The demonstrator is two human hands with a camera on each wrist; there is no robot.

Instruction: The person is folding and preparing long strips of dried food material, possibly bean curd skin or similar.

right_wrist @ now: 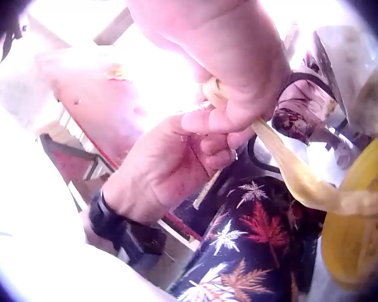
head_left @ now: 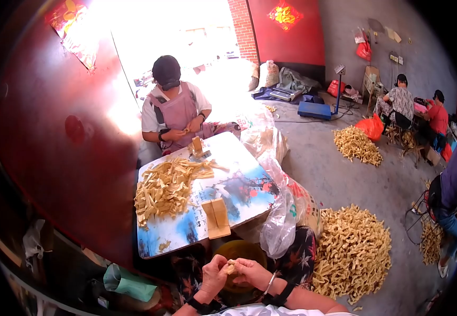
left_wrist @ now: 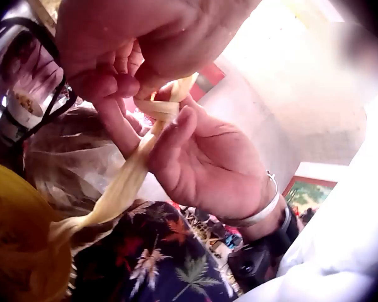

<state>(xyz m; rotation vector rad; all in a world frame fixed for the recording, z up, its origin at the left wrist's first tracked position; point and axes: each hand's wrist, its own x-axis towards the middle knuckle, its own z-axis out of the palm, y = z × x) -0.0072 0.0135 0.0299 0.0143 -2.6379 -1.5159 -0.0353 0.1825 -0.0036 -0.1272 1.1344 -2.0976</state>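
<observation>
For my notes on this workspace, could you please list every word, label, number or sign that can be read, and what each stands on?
"福": on the red diamond hanging.
Too blurred to read: markings on the woven sack and the glare-washed wall hanging.
I can read nothing else.

One white-and-blue table (head_left: 247,184) bears one heap of yellow strips (head_left: 160,192) and two wooden stands (head_left: 215,217). At its near edge are one left hand (head_left: 214,276), one right hand (head_left: 254,275), one strip (left_wrist: 126,182) held between them and one yellow bowl (head_left: 250,249). One seated person (head_left: 178,108) occupies the table's far side; to its right appear two more seated people (head_left: 400,102), one standing person (head_left: 451,181), one blue scale (head_left: 315,110) and at least three floor piles (head_left: 352,253).
</observation>
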